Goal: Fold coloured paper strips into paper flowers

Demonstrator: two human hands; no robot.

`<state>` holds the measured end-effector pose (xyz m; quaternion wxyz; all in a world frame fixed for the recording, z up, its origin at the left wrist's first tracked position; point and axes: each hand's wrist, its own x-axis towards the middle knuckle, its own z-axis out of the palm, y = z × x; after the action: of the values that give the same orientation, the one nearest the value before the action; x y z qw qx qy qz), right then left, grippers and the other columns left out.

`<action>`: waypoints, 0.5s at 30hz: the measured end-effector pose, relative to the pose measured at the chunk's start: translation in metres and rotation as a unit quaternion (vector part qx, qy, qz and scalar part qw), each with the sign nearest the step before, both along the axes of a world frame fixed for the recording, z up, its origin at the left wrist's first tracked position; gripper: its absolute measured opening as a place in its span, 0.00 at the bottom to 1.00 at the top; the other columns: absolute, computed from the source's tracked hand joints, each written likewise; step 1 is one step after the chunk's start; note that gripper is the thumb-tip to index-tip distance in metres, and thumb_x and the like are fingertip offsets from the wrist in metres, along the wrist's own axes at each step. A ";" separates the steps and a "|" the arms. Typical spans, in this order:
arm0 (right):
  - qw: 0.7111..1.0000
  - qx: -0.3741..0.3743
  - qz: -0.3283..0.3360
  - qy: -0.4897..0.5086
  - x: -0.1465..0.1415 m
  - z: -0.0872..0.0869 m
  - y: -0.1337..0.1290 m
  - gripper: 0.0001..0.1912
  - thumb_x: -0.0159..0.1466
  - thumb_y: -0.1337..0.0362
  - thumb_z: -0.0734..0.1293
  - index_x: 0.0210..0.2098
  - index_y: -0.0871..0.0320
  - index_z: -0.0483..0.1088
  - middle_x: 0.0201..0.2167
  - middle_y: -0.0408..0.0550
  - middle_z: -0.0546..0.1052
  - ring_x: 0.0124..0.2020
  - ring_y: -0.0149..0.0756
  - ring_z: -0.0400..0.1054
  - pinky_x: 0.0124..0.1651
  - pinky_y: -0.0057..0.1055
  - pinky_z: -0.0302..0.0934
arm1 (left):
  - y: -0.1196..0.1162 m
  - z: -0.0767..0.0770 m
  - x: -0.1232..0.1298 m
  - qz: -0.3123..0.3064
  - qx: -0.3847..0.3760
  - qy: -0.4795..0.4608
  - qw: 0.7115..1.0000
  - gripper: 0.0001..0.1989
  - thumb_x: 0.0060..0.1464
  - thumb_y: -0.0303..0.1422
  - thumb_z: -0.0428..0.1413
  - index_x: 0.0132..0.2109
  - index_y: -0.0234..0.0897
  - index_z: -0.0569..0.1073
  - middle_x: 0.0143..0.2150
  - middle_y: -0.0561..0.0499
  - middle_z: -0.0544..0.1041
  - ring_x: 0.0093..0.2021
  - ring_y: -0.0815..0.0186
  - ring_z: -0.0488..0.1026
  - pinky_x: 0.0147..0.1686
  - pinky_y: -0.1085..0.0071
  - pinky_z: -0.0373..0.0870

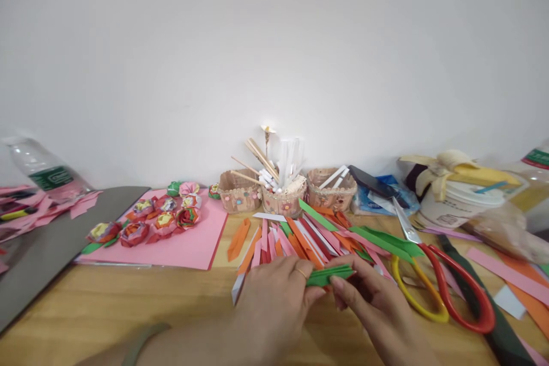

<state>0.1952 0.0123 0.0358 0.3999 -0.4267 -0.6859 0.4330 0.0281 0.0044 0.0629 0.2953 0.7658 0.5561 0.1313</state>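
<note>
A small stack of folded green paper strips (329, 275) is held between both hands, low over the wooden table. My left hand (278, 291), with a ring on one finger, is closed on its left end. At the other end, my right hand (369, 297) pinches it between thumb and fingers. Just beyond the hands lies a pile of folded paper strips (295, 240) in orange, pink, red, white and green. Right of my right hand rest scissors (461, 283) with one red and one yellow handle loop, their blades pointing away.
Folded paper flowers (165, 220) sit on a pink sheet (201, 251) at left. Small decorated baskets (240, 197) line the wall, one holding sticks. A lidded tub (458, 203) with a banana peel (458, 168) stands right. A plastic bottle (47, 174) leans at far left.
</note>
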 end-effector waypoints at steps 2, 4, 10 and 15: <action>1.000 0.008 -0.017 0.004 0.004 -0.004 0.000 0.12 0.64 0.55 0.62 0.33 0.56 0.69 0.22 0.41 0.71 0.24 0.32 0.67 0.28 0.26 0.62 | 0.002 -0.002 0.006 0.011 0.002 0.031 0.999 0.12 0.60 0.38 0.45 0.41 0.36 0.69 0.37 0.43 0.73 0.39 0.54 0.68 0.37 0.63 0.61; 1.000 0.015 -0.027 -0.002 0.008 -0.005 0.001 0.11 0.63 0.55 0.62 0.33 0.56 0.70 0.21 0.41 0.71 0.23 0.32 0.67 0.26 0.25 0.62 | 0.004 -0.001 0.010 -0.001 -0.034 0.018 0.999 0.10 0.59 0.34 0.44 0.40 0.36 0.68 0.32 0.47 0.71 0.33 0.59 0.68 0.32 0.67 0.60; 0.999 0.014 -0.034 -0.011 0.021 -0.002 0.001 0.12 0.63 0.55 0.62 0.27 0.54 0.68 0.20 0.41 0.72 0.23 0.32 0.67 0.25 0.24 0.62 | 0.013 0.003 0.009 -0.055 -0.196 -0.204 0.958 0.10 0.57 0.34 0.45 0.29 0.37 0.62 0.24 0.57 0.61 0.25 0.72 0.60 0.26 0.75 0.57; 1.000 -0.007 -0.027 -0.012 0.030 -0.004 0.004 0.10 0.63 0.55 0.62 0.33 0.53 0.71 0.23 0.42 0.74 0.26 0.34 0.70 0.28 0.25 0.65 | 0.025 -0.008 0.013 -0.036 -0.343 -0.352 0.870 0.20 0.47 0.50 0.52 0.25 0.36 0.63 0.21 0.56 0.64 0.20 0.74 0.60 0.21 0.75 0.59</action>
<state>0.2255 0.0164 0.0315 0.4003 -0.4525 -0.6760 0.4220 0.0412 0.0298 0.0554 0.7200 0.5386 0.3975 0.1830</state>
